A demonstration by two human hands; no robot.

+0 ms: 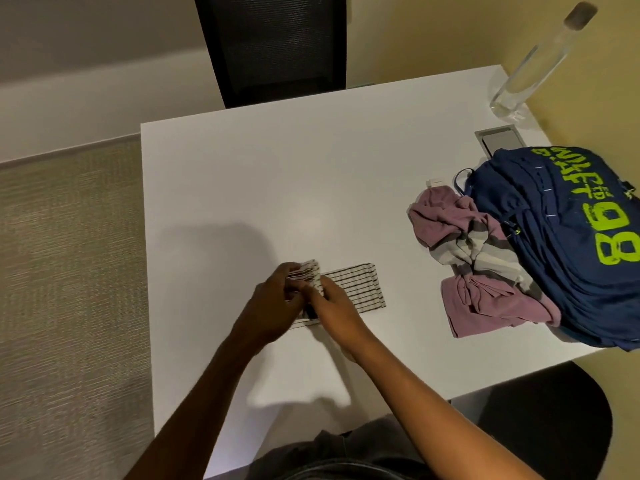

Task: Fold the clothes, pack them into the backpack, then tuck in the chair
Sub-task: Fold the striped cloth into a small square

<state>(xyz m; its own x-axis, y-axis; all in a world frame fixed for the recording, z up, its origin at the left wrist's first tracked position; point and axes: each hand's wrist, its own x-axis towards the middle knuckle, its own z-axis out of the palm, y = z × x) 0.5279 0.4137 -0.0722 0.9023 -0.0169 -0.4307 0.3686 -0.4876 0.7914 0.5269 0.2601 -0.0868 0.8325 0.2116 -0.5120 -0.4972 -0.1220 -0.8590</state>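
Folding was the step in hand: a small striped cloth [360, 289] lay flat near the table's [277, 174] near edge, about midway along it, with its left end lifted and rolled over. The left hand [273, 299] held that raised end with its fingers curled round the fabric. The right hand [336, 299] lay against the cloth at the fold line, but whether it pinched the fabric or only pressed it down could not be told. To do this fold well, the raised end probably needed to come over squarely, stripes running true with those below. The edges should then be matched before the crease was pressed flat, because a thin cloth like this would likely slide or skew if let go too soon. A crumpled heap of purple and grey-striped garments [485, 271] waited unfolded toward the right edge, touching the blue backpack [571, 244] with green lettering. The backpack sat at the near right corner and partly overhung the edge. Whether it was open could not be seen. The surface was plain white, with a cable hatch [498, 142] set into it just beyond the backpack and a tall clear bottle [533, 64] at the far right corner. A black mesh chair [277, 46] stood at the far edge, and another dark seat [540, 427] showed below the near right corner. Beige carpet [69, 271] ran along the left, and a yellow wall [433, 29] rose on the right.
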